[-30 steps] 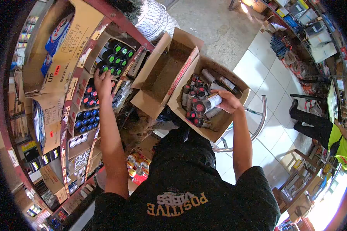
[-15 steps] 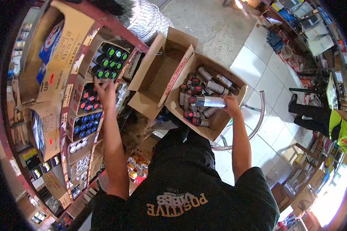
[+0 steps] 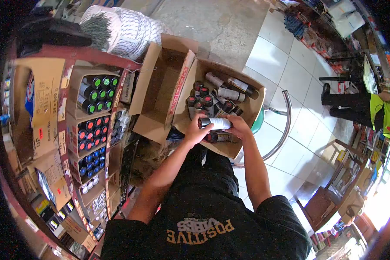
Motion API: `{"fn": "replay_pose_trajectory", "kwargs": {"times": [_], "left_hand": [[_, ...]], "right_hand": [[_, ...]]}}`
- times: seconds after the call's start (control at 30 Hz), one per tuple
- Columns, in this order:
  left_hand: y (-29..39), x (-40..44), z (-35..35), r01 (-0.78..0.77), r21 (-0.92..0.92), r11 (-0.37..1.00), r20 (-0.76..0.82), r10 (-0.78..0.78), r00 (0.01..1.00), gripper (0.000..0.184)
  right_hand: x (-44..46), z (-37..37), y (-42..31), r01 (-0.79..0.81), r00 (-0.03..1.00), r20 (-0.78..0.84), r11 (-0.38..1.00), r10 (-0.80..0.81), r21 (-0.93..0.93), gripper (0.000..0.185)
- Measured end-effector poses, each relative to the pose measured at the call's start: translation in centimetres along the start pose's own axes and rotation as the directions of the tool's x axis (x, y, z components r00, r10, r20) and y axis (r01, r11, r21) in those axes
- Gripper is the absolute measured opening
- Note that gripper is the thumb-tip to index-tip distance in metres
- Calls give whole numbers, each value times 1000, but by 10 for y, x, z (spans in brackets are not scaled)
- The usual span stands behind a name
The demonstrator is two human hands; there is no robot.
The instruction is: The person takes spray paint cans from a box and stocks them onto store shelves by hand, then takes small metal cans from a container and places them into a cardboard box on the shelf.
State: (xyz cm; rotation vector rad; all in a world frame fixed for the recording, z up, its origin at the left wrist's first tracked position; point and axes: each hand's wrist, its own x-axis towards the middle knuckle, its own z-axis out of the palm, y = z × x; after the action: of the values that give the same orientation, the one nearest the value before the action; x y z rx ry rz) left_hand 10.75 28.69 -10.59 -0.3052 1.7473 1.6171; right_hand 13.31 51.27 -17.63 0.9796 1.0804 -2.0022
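A spray can [image 3: 219, 123] with a pale label and dark cap lies sideways between both hands, above the near part of an open cardboard box [image 3: 252, 120]. My left hand [image 3: 196, 130] grips its capped end. Around the other end are the fingers of my right hand [image 3: 238, 126]. Inside the box several more cans lie loose or stand, among them a white can [image 3: 230, 94] and red-topped cans [image 3: 207, 101] to the left. The hands cover part of the box's near side.
An empty cardboard box [image 3: 157, 93] adjoins on the left. Shelf boxes hold green-capped [image 3: 100, 93], red-capped [image 3: 92, 133] and blue-capped cans [image 3: 92, 163]. A rope roll [image 3: 136, 32] lies behind. Right are a curved metal rail [image 3: 287, 125], a wooden chair [image 3: 329, 195] and another person [image 3: 379, 110].
My left hand has left the shelf boxes and come to the can's capped end. The can in my right hand has come nearer my body. The view has turned.
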Motion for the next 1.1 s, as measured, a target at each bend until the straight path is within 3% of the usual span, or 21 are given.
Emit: {"fn": "replay_pose_trajectory", "kwargs": {"times": [0.03,0.07,0.1,0.13,0.17,0.2,0.23,0.3,0.33,0.4,0.43,0.5,0.53,0.57,0.63,0.8,0.87,0.93,1.03,1.1], "left_hand": [[-3,4,1,-37,26,999,-18,37,999,56],[-7,4,4,-55,-45,997,-37,53,998,48],[-22,9,3,-50,-40,998,-30,49,998,48],[-49,18,-2,-117,82,990,-93,124,988,47],[-65,22,-5,-174,206,963,-147,207,967,45],[-47,12,-4,-75,181,981,-183,108,977,44],[-49,12,-6,-71,183,981,-183,104,978,44],[-55,10,-12,-10,213,977,-191,52,980,45],[-46,5,-12,-3,216,976,-196,46,979,45],[-31,-4,-12,48,215,975,-220,1,975,46],[-35,-4,-14,54,218,974,-225,-3,974,46],[-40,-5,-19,-22,306,952,-220,93,971,45],[-36,-9,-19,-56,331,942,-206,130,970,48],[-38,-9,-19,-48,330,943,-215,125,969,48],[-42,-9,-20,46,153,987,-224,-11,975,50],[-36,-13,-21,126,237,963,-233,-70,970,52],[-39,-12,-20,127,248,960,-237,-66,969,51],[-47,-10,-21,46,235,971,-235,11,972,50],[-62,-4,-22,24,144,989,-217,8,976,50],[-60,-6,-24,32,190,981,-215,10,977,51]], "right_hand": [[14,-12,5,0,1000,-4,1000,0,10,31],[29,-24,8,109,992,-26,958,-120,-265,31],[42,-35,11,195,971,-17,831,-238,-522,32],[46,-37,8,191,971,-23,835,-236,-516,32],[52,-38,4,249,908,-143,783,-393,-570,33],[58,-40,-1,289,806,-246,720,-539,-631,36],[70,-47,-3,287,808,-247,723,-535,-628,36],[93,-59,-5,246,665,-331,615,-669,-749,47],[93,-55,-13,245,671,-330,619,-663,-746,47],[88,-48,-34,30,538,-206,263,-817,-964,53],[80,-42,-46,33,543,-206,266,-814,-963,53],[68,-27,-67,2,703,-81,116,-707,-993,55],[78,-28,-69,-23,701,-33,24,-713,-999,54],[83,-24,-73,-15,707,-26,22,-707,-1000,54],[93,-17,-79,-18,726,89,-148,-682,-989,53],[109,-6,-86,-104,779,60,-224,-624,-969,52],[113,-7,-89,-151,855,23,-291,-519,-945,49],[105,-5,-93,-147,869,14,-284,-495,-947,48],[104,-9,-93,-104,899,26,-270,-438,-957,49],[110,-14,-87,-63,911,52,-263,-410,-963,52]]}}
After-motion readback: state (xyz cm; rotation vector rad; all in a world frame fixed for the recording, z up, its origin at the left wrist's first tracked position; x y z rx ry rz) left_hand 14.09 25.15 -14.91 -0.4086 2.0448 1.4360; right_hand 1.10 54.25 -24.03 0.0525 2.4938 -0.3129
